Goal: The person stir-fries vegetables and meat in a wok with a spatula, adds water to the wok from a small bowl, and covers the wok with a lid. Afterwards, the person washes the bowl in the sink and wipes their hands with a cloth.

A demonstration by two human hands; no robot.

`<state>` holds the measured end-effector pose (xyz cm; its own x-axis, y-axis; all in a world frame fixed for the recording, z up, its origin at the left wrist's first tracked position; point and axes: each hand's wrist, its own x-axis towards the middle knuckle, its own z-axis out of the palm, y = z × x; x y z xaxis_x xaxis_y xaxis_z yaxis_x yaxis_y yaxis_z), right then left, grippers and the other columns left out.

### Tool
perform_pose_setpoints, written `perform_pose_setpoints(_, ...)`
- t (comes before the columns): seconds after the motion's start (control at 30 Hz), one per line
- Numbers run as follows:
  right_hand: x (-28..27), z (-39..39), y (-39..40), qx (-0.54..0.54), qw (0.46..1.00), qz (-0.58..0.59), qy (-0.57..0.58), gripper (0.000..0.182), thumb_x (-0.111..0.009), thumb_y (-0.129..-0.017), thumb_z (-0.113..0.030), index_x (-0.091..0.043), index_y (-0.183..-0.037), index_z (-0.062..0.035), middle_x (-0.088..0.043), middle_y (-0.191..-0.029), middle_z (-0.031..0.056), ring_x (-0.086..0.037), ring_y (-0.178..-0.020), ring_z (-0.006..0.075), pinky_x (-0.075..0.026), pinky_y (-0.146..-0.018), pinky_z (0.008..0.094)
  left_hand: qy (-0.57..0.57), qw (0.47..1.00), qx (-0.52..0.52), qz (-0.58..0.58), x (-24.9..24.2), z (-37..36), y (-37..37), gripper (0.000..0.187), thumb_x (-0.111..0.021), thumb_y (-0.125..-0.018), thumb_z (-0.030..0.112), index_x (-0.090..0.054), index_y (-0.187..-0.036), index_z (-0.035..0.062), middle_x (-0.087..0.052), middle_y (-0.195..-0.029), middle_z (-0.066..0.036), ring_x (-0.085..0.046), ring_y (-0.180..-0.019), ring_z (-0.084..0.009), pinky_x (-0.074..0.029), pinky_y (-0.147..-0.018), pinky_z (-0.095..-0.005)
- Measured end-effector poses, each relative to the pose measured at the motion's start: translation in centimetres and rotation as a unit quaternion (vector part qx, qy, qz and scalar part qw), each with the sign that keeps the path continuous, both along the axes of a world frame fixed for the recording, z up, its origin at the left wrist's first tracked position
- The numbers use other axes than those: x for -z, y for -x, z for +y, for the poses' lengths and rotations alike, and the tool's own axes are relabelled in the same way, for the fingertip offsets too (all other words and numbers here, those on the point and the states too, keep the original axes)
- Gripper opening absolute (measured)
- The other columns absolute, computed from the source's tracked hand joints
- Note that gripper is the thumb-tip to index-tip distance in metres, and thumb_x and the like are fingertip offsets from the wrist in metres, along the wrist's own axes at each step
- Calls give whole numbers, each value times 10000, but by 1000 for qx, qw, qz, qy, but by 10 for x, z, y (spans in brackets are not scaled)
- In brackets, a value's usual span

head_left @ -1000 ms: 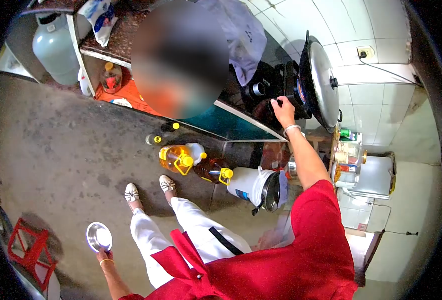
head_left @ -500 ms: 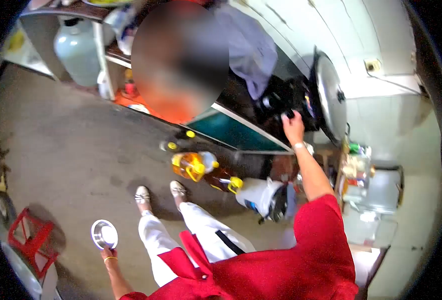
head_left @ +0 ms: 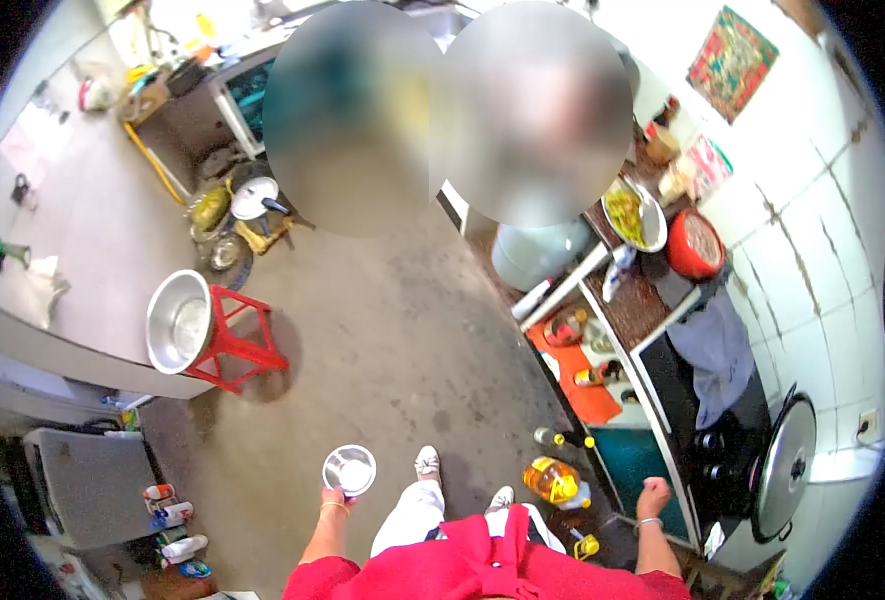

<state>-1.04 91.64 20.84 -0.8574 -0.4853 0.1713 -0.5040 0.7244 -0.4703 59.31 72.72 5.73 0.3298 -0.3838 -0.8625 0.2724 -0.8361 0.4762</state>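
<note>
My left hand (head_left: 335, 497) grips the rim of a small metal bowl (head_left: 337, 466), held out over the floor with its bright, round inside facing up. My right hand (head_left: 655, 491), its fingers curled in, is beside the front edge of the black stove (head_left: 731, 420), apart from the knobs; nothing shows in it. On the stove sits a large wok lid (head_left: 792, 468) with a dark knob. A grey cloth (head_left: 715, 352) lies over the counter beyond the stove.
Oil bottles (head_left: 551, 481) stand on the floor by the cabinet. A metal basin (head_left: 180, 320) rests on a red stool (head_left: 240, 340) at left. A bowl of food (head_left: 627, 216) and a red pot (head_left: 696, 244) are on the counter. Blurred patches cover the area at the top.
My right hand has left the stove knob and drawn back toward me. The view has swung left, bringing in the stool and basin. My left hand still holds the bowl.
</note>
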Motion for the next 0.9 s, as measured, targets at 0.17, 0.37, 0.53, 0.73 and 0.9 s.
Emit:
perform_pose_setpoints(0.17,16,-89,-34,-102,992,-51,50,146,-512,-701,-44,-504,-559,-13,-525,-557,132,-506,-525,226,-399,-523,322,7,999,-40,4,-33,-33,-27,234,-406,-757,18,-372,-987,47,-512,-727,-114,-519,-496,-192,-423,-305,-255)
perform_pose_setpoints(0.37,25,-192,-51,-108,987,-113,36,355,-475,-792,-209,-515,-507,0,-504,-477,126,-511,-478,246,-399,-515,345,77,994,-69,19,-43,-130,-20,251,-448,-741,17,-352,-971,39,-505,-715,-115,-514,-489,-188,-424,-311,-251)
perform_pose_setpoints(0.53,62,-287,-40,24,937,-346,30,564,-346,-837,-424,-442,-434,-41,-432,-378,51,-441,-343,159,-346,-353,284,185,982,-43,-2,-67,-246,21,157,-454,-726,43,-427,-875,0,-504,-654,-96,-497,-464,-170,-402,-309,-261)
perform_pose_setpoints(0.73,62,-477,-66,-70,849,-524,23,527,-323,-830,-485,-461,-529,-75,-473,-465,26,-421,-340,95,-309,-294,210,232,972,-37,6,-127,-400,74,173,-442,-710,38,-444,-877,-6,-499,-650,-82,-485,-467,-153,-410,-328,-247)
perform_pose_setpoints(0.9,13,-650,-116,-237,780,-575,66,371,-372,-858,-354,-515,-681,-60,-506,-563,18,-456,-404,79,-354,-348,193,276,955,-76,77,-150,-501,84,201,-458,-710,21,-401,-902,46,-490,-679,-78,-495,-488,-157,-418,-343,-246)
